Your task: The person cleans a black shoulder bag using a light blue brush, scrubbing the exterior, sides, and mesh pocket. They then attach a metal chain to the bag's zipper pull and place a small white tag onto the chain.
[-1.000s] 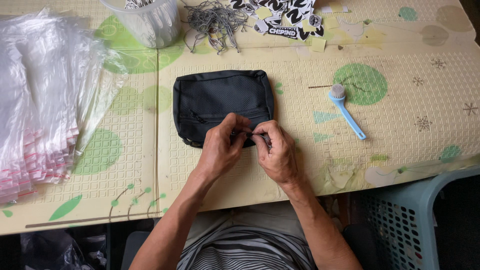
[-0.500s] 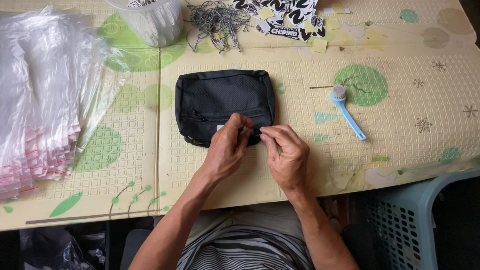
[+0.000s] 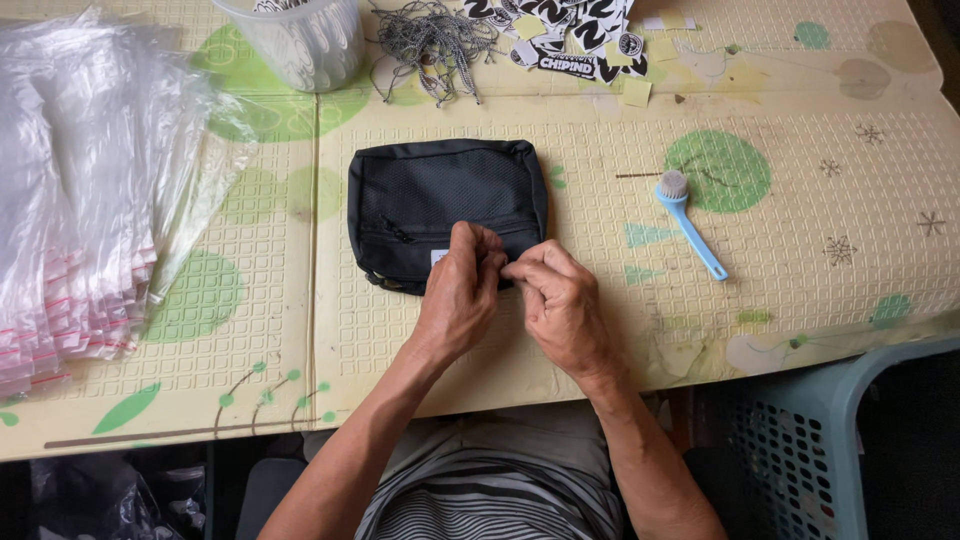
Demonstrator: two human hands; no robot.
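Fingertips of left hand (image 3: pixel 462 290) and right hand (image 3: pixel 560 300) pinch together on the soft, light black zip pouch (image 3: pixel 445 205) at its near edge; probably floppy, best held there.

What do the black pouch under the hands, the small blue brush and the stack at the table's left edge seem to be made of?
Black pouch: woven fabric, probably nylon, matte, with a visible mesh panel. Blue brush: smooth moulded plastic handle, with pale bristles, probably synthetic, on its round head. Stack of bags: thin clear plastic film, glossy and crinkled, see-through. Both hands pinch at the pouch's lower edge.
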